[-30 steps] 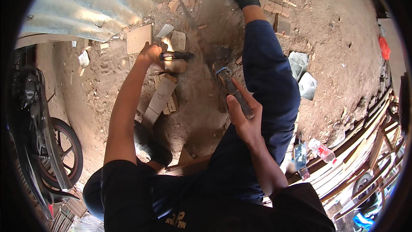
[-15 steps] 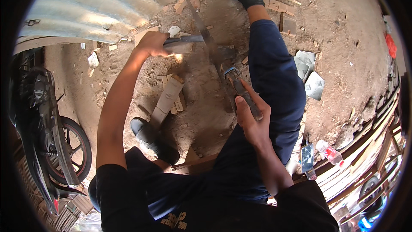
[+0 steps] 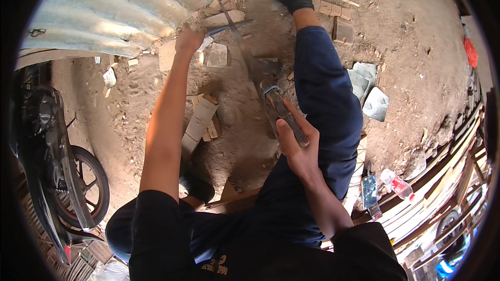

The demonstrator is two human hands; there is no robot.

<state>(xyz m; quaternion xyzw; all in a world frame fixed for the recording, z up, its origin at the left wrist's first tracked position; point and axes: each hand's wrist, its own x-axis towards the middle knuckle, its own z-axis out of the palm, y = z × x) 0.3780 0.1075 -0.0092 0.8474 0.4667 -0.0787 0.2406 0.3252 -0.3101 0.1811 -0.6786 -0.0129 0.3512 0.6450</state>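
My right hand [image 3: 299, 148] is wrapped round the dark straight handle of a machete [image 3: 240, 41]. Its long narrow blade points away and to the left, tapering to a tip near the metal sheet; a blue band circles the handle's front end. Farther off, my left hand [image 3: 190, 40] is closed on a dark, tapered, blade-like tool [image 3: 224, 28], which crosses the machete's blade. Whether the two touch is unclear, and the tool's exact kind does not show. Beyond the handle, a dark block [image 3: 267, 66] lies on the ground partly under the blade.
Wood offcuts [image 3: 199, 119] lie between my legs. A corrugated metal sheet [image 3: 114, 10] rises at the far left, a motorcycle [image 3: 54, 151] stands left. On my right are grey flat sheets [image 3: 376, 104], a phone [image 3: 370, 190], a plastic bottle [image 3: 397, 184] and stacked wood strips [image 3: 442, 192].
My left hand has moved farther away with the dark tool, toward the machete's tip. The machete, in my right hand, has shifted slightly left in view.
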